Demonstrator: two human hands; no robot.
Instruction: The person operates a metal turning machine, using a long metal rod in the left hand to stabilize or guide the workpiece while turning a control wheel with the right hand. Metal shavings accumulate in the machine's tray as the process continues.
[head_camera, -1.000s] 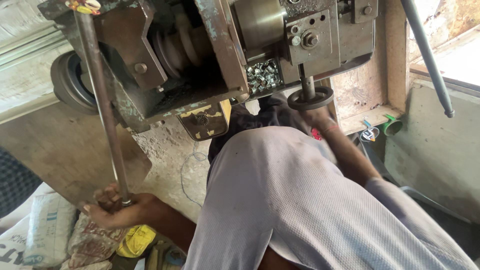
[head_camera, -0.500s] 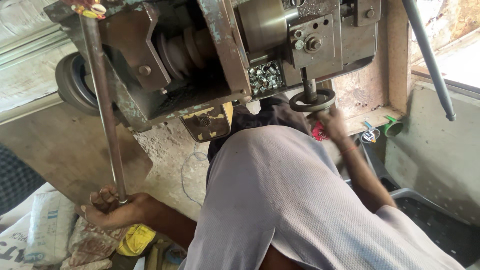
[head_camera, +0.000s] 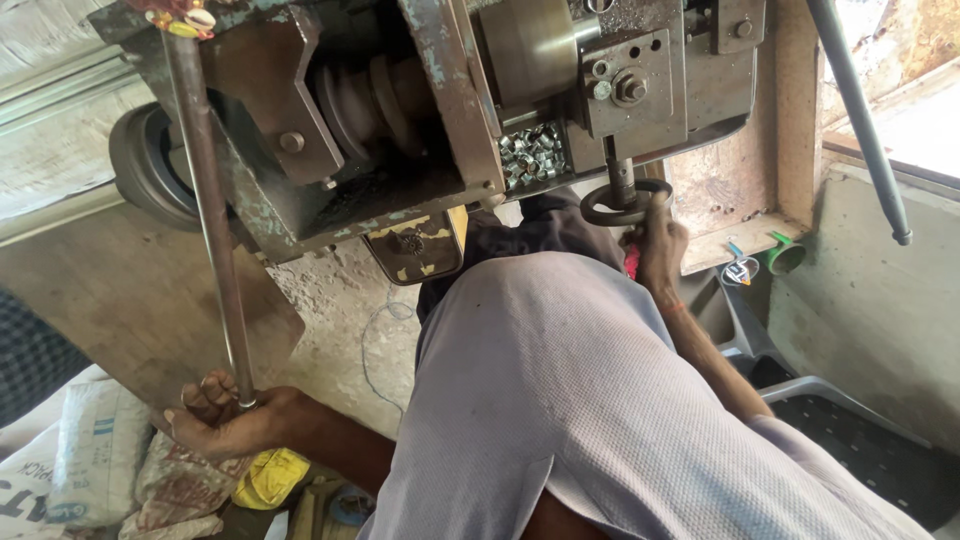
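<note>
Since a moment ago the right hand (head_camera: 660, 245) has slid off the rim of the small round handwheel (head_camera: 625, 203) and now grips it from the side. The left hand (head_camera: 225, 420) stays clamped around the long rusty steel rod (head_camera: 210, 220) that slants down from the worn, chipped metal machine (head_camera: 440, 110) above the rough concrete floor (head_camera: 330, 340).

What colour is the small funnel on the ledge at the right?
Green; the funnel shows in the head view.
</note>
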